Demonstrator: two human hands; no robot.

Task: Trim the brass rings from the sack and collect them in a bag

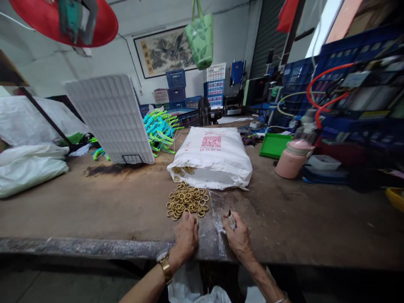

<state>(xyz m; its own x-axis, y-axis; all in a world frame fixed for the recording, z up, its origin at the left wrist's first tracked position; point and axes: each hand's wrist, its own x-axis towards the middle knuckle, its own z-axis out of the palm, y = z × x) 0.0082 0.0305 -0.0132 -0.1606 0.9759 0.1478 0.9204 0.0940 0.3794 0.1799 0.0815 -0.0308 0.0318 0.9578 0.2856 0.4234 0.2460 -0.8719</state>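
Note:
A heap of gold-coloured rings (186,198) lies on the worktable, spilling from the mouth of a white woven bag (214,164) with a red printed code. At the heap's near edge, my left hand (186,235) has its fingers closed on a ring (187,211); its fingertips are partly hidden. To the right of the heap, my right hand (238,235) grips a small knife-like tool (232,220) with a dark pointed tip and a pale handle. Its exact kind is unclear. Both hands are low over the table's front part.
Behind the bag stand a pale ribbed panel (110,118) and a bundle of blue-green plastic parts (160,128). A pink bottle (292,160) and a green tray (274,145) are on the right. White sacks (31,166) lie left. A red lamp shade (104,25) hangs overhead.

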